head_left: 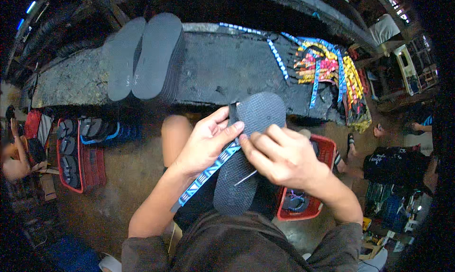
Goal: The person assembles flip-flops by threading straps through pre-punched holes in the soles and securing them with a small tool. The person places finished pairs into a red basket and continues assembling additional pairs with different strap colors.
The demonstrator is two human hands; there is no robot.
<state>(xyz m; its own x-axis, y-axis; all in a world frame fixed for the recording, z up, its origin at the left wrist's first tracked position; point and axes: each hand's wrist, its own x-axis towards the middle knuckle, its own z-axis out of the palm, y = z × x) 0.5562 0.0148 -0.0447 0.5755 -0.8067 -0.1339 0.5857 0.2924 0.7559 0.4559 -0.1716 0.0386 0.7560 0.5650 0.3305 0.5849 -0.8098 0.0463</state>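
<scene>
Over my lap is a black textured sandal sole (pixel 263 110), standing roughly lengthwise. My left hand (pixel 204 144) is closed on its left edge, thumb on the upper face. A blue, white and black patterned strap (pixel 208 175) runs from the sole's middle down along my left forearm, its lower end loose. Across the sole, my right hand (pixel 286 156) is closed, with thumb and forefinger pinched at the strap's upper end. A thin metal rod (pixel 245 178) sticks out from under that hand, pointing down left; its other end is hidden in my fingers. A dark strap piece (pixel 233 113) shows beside the sole.
Two stacks of black soles (pixel 159 51) stand on the worn dark bench (pixel 222 58) ahead. Patterned straps (pixel 327 65) lie heaped at its right end. Red crates with sandals stand on the floor, one left (pixel 92 170), another right (pixel 327 151). Other people sit at both sides.
</scene>
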